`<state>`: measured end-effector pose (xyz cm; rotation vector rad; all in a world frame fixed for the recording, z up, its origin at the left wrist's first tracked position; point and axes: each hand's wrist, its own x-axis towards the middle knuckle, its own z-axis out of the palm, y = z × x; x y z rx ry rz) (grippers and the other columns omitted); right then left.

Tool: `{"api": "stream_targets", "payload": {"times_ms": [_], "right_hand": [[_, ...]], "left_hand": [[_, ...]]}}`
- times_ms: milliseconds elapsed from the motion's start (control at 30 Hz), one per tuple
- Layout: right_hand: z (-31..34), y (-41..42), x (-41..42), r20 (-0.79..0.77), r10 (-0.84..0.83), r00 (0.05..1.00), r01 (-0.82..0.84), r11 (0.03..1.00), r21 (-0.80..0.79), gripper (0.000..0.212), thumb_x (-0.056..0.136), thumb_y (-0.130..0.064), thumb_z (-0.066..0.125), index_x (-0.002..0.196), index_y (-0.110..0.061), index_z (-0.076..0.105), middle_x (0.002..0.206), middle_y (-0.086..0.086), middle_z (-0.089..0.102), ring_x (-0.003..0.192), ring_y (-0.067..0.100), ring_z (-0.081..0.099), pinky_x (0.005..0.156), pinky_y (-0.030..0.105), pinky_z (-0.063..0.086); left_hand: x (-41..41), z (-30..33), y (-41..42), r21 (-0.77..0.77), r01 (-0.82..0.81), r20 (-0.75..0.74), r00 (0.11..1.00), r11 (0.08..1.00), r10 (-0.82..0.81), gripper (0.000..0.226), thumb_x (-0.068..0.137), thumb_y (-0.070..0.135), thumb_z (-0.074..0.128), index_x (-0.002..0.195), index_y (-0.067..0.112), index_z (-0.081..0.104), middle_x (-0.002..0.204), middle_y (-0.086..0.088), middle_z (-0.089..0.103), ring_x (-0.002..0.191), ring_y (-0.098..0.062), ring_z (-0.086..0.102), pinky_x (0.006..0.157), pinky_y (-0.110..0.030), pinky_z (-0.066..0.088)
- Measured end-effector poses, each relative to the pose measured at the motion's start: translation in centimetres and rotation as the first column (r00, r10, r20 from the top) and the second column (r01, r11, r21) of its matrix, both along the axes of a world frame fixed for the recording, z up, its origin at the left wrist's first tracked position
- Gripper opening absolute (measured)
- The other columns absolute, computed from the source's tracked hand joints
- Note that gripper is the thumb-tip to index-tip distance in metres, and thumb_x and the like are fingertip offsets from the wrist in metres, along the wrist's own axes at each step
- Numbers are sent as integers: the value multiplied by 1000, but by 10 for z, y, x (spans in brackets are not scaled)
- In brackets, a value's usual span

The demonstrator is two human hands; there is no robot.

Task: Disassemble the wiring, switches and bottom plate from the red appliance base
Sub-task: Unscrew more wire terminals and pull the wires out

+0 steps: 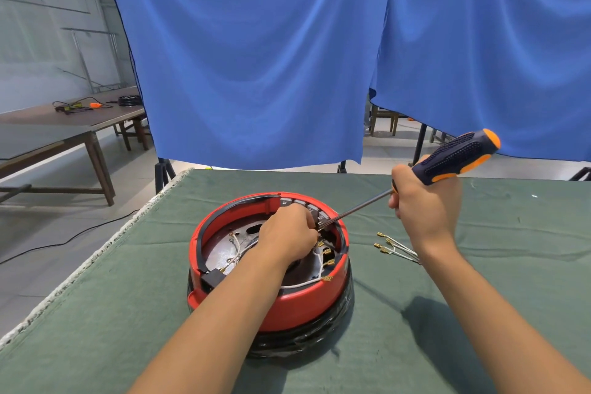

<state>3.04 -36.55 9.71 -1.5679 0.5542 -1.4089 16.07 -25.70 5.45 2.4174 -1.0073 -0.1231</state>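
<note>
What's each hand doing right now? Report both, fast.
Left hand: fingers curled inside the red appliance base at the switches; what they pinch is hidden.
Right hand: closed around the screwdriver handle, tip at the switches.

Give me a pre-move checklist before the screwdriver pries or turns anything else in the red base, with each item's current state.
1. Right hand grips screwdriver firmly: ok.
2. Screwdriver tip seated on its target: cannot tell, left hand hides it.
3. Left-hand fingers clear of the tip: not ok, they sit right beside it.
4. Red base sits flat on the green mat: ok.
5. Removed wires lie clear of the base: ok.
6. Wires inside the base all detached: not ok, white leads remain.
</note>
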Motion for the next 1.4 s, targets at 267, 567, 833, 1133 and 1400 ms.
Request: {"api": "stream_targets", "payload": {"times_ms": [267,567,833,1133,1400], "right_hand": [[18,0,-14,121,11,993,1,995,-98,32,69,-11,55,41,-20,43,34,-6,40,35,14,40,40,18,33],[21,8,-18,158,25,987,-2,989,-145,23,69,-9,54,54,-11,38,39,-2,39,36,11,38,41,17,34],[18,10,-16,126,23,992,0,983,-182,25,68,-8,55,52,-6,36,44,16,38,39,16,39,44,20,35],[14,12,-13,84,4,996,12,981,-194,25,68,-8,55,53,-2,35,46,23,39,40,15,37,43,23,33],[14,14,-13,80,-14,997,31,976,-217,26,68,-9,55,55,4,37,49,29,39,45,34,37,43,33,32]], "left_hand": [[-1,5,0,-104,-86,38,995,991,90,24,76,9,52,84,19,73,90,0,71,90,-26,63,67,-30,42],[-3,4,0,-55,-47,90,995,997,52,15,80,18,63,85,24,76,89,4,72,90,-20,64,68,-26,45],[-2,2,-2,12,-24,152,988,1000,22,14,87,19,63,93,21,75,92,-2,72,89,-24,64,69,-31,48],[-1,1,-2,80,-14,179,984,997,0,22,83,7,59,97,17,73,98,-8,70,92,-31,64,75,-37,51],[-3,3,0,38,-2,202,979,999,-6,19,83,17,57,87,20,76,86,-2,71,85,-26,64,64,-28,43]]}}
